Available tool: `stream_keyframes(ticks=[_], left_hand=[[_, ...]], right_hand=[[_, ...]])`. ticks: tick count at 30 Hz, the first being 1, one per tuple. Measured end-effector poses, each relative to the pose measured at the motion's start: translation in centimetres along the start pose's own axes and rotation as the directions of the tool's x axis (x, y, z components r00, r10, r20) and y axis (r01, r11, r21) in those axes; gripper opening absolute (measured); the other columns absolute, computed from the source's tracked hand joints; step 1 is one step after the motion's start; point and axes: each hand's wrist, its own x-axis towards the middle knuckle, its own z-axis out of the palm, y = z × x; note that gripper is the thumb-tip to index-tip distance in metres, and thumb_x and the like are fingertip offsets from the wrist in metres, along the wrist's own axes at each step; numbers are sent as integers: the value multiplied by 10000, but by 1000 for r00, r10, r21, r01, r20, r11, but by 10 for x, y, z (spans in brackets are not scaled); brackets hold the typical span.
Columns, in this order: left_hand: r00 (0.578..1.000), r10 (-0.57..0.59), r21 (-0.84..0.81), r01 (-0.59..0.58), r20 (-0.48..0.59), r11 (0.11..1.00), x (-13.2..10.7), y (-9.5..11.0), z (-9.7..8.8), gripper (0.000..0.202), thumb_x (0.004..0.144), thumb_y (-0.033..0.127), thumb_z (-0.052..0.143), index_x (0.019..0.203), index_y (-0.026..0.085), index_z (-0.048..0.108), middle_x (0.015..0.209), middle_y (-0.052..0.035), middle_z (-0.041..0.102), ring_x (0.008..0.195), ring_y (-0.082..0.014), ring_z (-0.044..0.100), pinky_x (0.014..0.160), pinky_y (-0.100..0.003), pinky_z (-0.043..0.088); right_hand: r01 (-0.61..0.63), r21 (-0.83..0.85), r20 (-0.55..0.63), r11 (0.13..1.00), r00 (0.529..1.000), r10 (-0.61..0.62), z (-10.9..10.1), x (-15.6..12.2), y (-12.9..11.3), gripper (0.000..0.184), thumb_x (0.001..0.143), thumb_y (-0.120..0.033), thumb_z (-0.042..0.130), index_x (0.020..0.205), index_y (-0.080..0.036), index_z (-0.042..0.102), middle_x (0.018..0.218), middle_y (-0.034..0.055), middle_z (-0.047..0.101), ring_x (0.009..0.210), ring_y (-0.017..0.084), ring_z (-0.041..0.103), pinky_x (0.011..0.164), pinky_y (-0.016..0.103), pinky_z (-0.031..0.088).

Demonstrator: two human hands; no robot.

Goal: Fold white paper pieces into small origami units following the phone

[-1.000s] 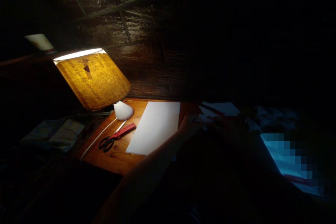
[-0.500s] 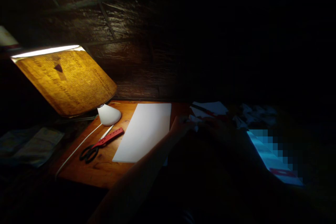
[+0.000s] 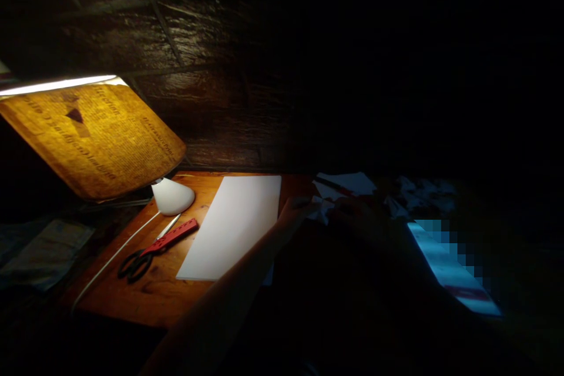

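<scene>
Over the dim right half of the wooden table, a small folded piece of white paper (image 3: 321, 210) is between my two hands. My left hand (image 3: 296, 211) pinches its left side, with the forearm reaching across the lower right of a white sheet stack (image 3: 231, 226). On its right side, my right hand (image 3: 351, 211) closes on the paper, though deep shadow blurs its fingers. Just beyond the hands lies another white sheet (image 3: 348, 183) with a dark, slim object (image 3: 331, 184) across it. Several folded white paper pieces (image 3: 418, 195) sit farther right.
A lamp with a glowing printed shade (image 3: 101, 141) and white base (image 3: 174, 197) stands at left, its cord (image 3: 114, 255) trailing forward. Black-handled scissors (image 3: 138, 263) and a red patterned strip (image 3: 178, 235) lie nearby. A lit screen (image 3: 449, 267), partly pixelated, is at right. A dark wall (image 3: 211, 100) rises behind.
The view has shifted slightly, so the lamp, scissors and sheets appear farther left. The folded paper has turned a little between my hands and shows more of its white surface.
</scene>
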Motion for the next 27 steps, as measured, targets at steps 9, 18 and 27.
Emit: stream_keyframes(ticks=[9,18,27], left_hand=[[999,-53,173,54,-10,983,3,-6,0,232,647,334,805,661,145,670,631,10,640,600,-109,545,591,-222,399],[999,-28,88,25,28,996,-1,2,1,348,610,423,845,621,155,623,609,15,603,578,-98,509,562,-214,378],[998,-46,85,44,30,995,-1,3,0,331,620,415,866,736,124,762,689,-22,697,631,-120,567,612,-224,417]], right_hand=[[15,-26,18,1000,1000,-14,-2,0,-3,175,804,-319,641,663,-222,679,749,43,726,767,224,671,701,311,524],[-12,23,23,1000,1000,12,0,-1,0,216,816,-383,641,683,-216,675,721,41,708,709,209,645,649,297,503],[86,-143,-60,986,994,-95,-9,4,26,296,902,-469,613,846,-253,808,877,63,782,898,278,685,771,374,528]])
